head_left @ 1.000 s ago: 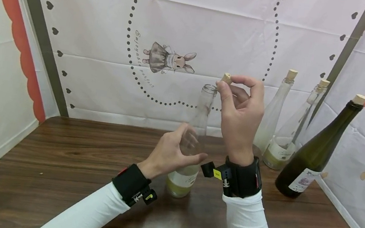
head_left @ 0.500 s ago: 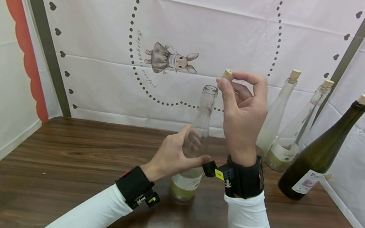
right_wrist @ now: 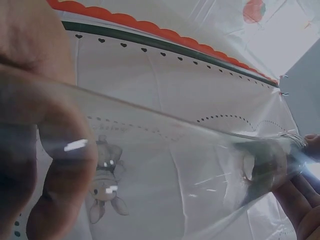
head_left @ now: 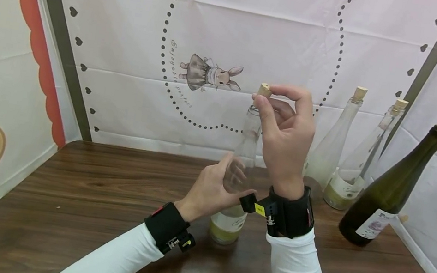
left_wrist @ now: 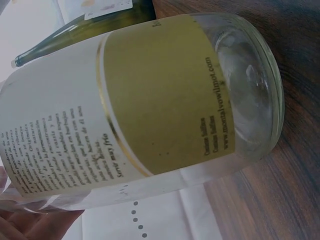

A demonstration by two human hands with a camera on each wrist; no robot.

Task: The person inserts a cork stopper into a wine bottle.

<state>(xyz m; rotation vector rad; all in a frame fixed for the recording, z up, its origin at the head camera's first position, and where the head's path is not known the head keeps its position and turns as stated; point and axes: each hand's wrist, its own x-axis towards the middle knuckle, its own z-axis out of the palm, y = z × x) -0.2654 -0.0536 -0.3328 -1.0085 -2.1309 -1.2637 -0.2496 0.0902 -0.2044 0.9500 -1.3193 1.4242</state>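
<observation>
A clear glass bottle (head_left: 242, 158) with a white and olive label (left_wrist: 150, 95) stands upright on the dark wooden table (head_left: 66, 208). My left hand (head_left: 215, 187) grips its body from the left. My right hand (head_left: 283, 122) pinches a small cork (head_left: 264, 90) between thumb and forefinger, right above the bottle's open mouth. In the right wrist view the bottle's neck (right_wrist: 165, 160) runs across the frame, with the fingers of my left hand (right_wrist: 50, 170) blurred behind the glass.
Two clear corked bottles (head_left: 333, 138) (head_left: 361, 161) and a dark green corked bottle (head_left: 396, 185) lean against the right backdrop. A printed fabric backdrop (head_left: 212, 61) walls off the back and both sides. The table's edge runs along the left.
My right hand has carried the cork a little to the left, from beside the bottle's mouth to just over it. The left hand keeps its hold.
</observation>
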